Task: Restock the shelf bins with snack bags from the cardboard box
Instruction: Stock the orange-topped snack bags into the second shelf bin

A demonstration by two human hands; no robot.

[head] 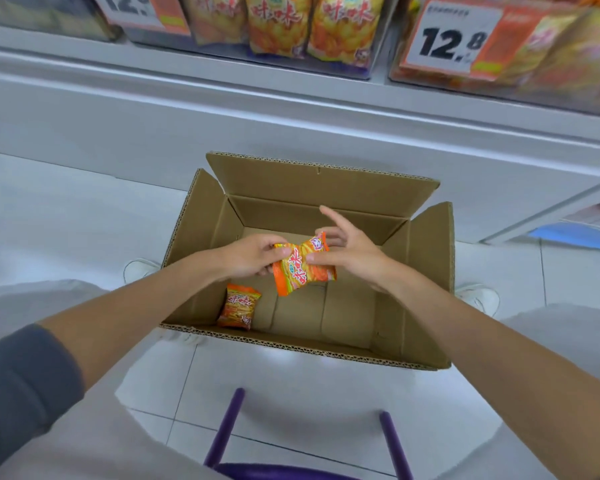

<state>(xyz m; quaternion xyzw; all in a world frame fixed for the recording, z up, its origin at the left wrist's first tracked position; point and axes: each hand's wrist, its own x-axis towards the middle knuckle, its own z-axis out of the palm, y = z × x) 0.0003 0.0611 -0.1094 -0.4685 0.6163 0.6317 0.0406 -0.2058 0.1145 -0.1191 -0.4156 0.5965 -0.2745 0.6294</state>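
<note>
Both hands meet over an open brown cardboard box standing on the white tiled floor. The left hand pinches one end of a small orange snack bag, and the right hand holds its other side with the forefinger stretched out. A second orange snack bag lies on the box bottom near the left corner. Above, clear shelf bins hold orange bags behind a white-and-orange "12.8" price card.

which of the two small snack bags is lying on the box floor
The loose bag in the near-left corner of the cardboard box, untouched. The other bag is pinched between the left hand and right hand.
</note>
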